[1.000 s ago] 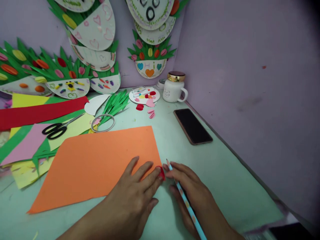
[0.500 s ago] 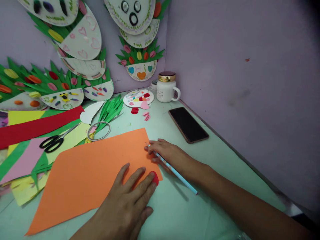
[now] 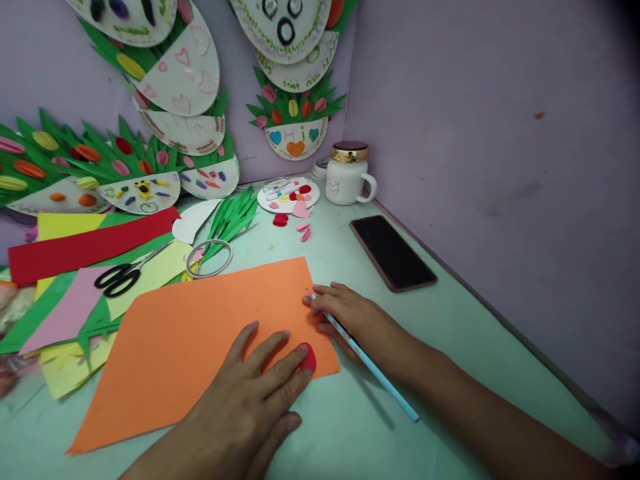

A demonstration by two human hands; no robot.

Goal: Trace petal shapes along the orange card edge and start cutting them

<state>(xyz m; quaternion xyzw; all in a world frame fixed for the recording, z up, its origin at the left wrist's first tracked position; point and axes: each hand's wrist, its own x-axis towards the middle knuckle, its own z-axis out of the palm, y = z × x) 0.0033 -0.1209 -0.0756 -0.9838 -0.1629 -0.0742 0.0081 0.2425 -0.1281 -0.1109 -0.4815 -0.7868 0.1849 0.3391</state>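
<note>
A sheet of orange paper [image 3: 200, 327] lies flat on the table. Over its lower right part my left hand [image 3: 260, 393] is spread, with fingertips on a small red rounded paper piece [image 3: 309, 361]; the fingers partly cover it. My right hand [image 3: 350, 313] rests by the sheet's right edge and holds a light blue pencil [image 3: 373, 367] between its fingers. The pencil's tip end points at the orange paper near the upper right corner, beside a small dark mark. Whether the tip touches the paper I cannot tell.
Black-handled scissors [image 3: 120, 279] lie on coloured paper strips [image 3: 90, 243] at left. Behind the sheet are a grey ring [image 3: 230, 257], green paper leaves [image 3: 235, 217] and a white plate [image 3: 314, 202] with cutouts. A lidded mug [image 3: 340, 185] and phone [image 3: 393, 253] are at right.
The view has shifted, so most things appear farther right. My left hand and the red piece have slid left relative to the orange sheet. The pencil's rear end has swung slightly down in the picture.
</note>
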